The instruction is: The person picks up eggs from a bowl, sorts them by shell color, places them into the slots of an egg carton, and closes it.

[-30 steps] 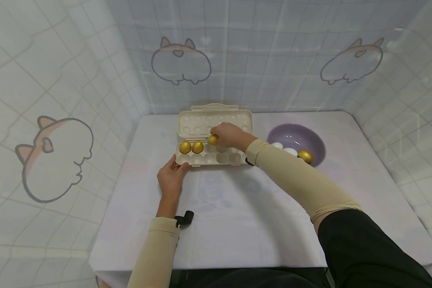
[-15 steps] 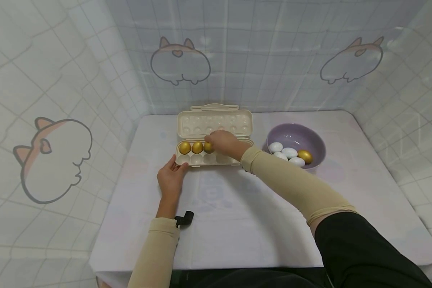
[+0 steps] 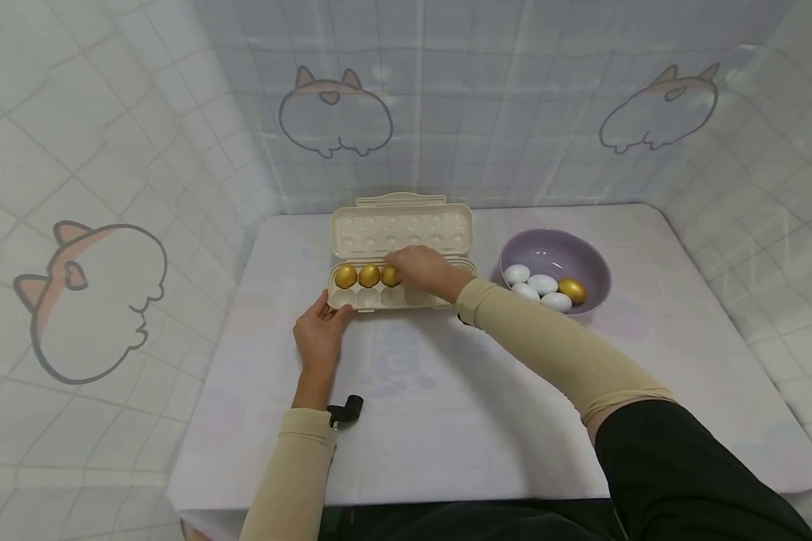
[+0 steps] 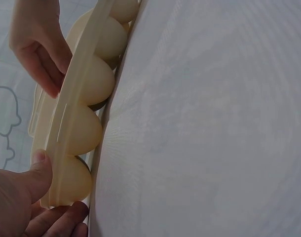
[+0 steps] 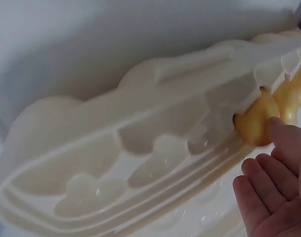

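A cream plastic egg carton lies with its lid folded back. My left hand grips its near-left corner; in the left wrist view the thumb lies on the rim and the fingers curl beneath. Two golden eggs fill the left cups of the back row. My right hand reaches down to a third golden egg seated beside them. In the right wrist view my thumb touches this egg; the index finger is hidden, and the other fingers are off it.
To the right stands a purple bowl holding several white eggs and one golden egg. The carton sits toward the back of a white-covered table. Tile-patterned curtains enclose the back and sides.
My right hand has lowered the third golden egg into the back row and stays there. The left hand keeps its grip on the carton corner.
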Available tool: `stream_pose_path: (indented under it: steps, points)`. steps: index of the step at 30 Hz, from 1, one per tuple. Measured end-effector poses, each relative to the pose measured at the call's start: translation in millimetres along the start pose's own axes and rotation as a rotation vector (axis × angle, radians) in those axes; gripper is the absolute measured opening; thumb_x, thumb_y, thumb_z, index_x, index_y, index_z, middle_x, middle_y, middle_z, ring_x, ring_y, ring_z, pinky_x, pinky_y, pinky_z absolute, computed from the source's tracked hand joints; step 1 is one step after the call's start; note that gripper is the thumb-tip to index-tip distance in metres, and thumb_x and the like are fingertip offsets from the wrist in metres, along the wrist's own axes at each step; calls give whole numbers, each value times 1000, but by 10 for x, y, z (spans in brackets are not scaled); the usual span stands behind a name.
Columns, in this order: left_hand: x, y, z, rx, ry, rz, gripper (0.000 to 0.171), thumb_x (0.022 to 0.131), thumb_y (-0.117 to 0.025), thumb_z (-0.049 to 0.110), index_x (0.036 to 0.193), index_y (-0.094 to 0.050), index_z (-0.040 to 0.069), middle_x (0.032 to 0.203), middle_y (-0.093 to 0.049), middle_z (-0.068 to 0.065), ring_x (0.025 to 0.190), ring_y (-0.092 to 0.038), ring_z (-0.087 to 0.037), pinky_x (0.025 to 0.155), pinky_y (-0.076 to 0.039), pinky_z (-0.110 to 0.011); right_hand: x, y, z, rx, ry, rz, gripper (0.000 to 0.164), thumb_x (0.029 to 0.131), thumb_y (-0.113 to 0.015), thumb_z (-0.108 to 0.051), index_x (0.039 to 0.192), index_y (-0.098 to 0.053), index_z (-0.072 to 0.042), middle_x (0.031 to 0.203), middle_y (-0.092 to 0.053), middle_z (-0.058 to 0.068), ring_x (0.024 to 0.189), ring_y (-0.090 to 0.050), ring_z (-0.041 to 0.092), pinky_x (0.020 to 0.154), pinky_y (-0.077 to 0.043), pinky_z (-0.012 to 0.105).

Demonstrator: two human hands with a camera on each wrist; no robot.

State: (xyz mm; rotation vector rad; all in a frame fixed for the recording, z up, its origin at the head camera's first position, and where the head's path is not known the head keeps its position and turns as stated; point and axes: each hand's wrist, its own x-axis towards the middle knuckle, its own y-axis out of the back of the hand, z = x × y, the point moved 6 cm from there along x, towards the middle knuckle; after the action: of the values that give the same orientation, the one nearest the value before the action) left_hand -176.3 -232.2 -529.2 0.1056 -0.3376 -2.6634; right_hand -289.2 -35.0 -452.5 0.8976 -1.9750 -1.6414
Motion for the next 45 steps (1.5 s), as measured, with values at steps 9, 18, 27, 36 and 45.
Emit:
stream_pose_path:
  steps: [9,18,27,36,45]
  points:
    - [27,17,17,6,41,-4,71,91,-85,13,153,-53,6,146,-63,-19,130,-68,-25,101,-61,-26,-255,299,459,148,-125,20,56,106,-66,-36,154,-55,-10,151,-64,11,133,-65,34,121,-49,47]
    - [45,47,17,-4,44,-1,70,90,-85,13,152,-54,6,146,-63,-20,130,-68,-26,100,-61,-24,-766,551,1085,219,-257,80,58,108,-62,-39,157,-51,-10,154,-60,14,139,-61,33,118,-52,51]
    - [65,34,-16,24,63,-6,71,91,-85,17,154,-53,9,148,-62,-17,132,-67,-22,102,-60,-25,-1456,679,1691,245,-400,113,54,108,-62,-36,155,-54,-11,150,-63,17,135,-63,37,115,-53,55]
    - [60,32,-6,44,46,-2,70,92,-85,17,154,-54,8,147,-63,-17,131,-68,-22,101,-60,-25,-1981,608,2036,122,-475,-25,49,107,-61,-25,146,-59,4,142,-66,26,131,-61,47,115,-50,61]
    - [63,18,-7,49,9,7,69,91,-85,15,152,-54,6,145,-64,-18,130,-68,-23,101,-60,-25,-2204,428,2104,107,-515,-174,44,104,-64,-18,141,-63,4,134,-69,28,123,-64,43,108,-55,60]
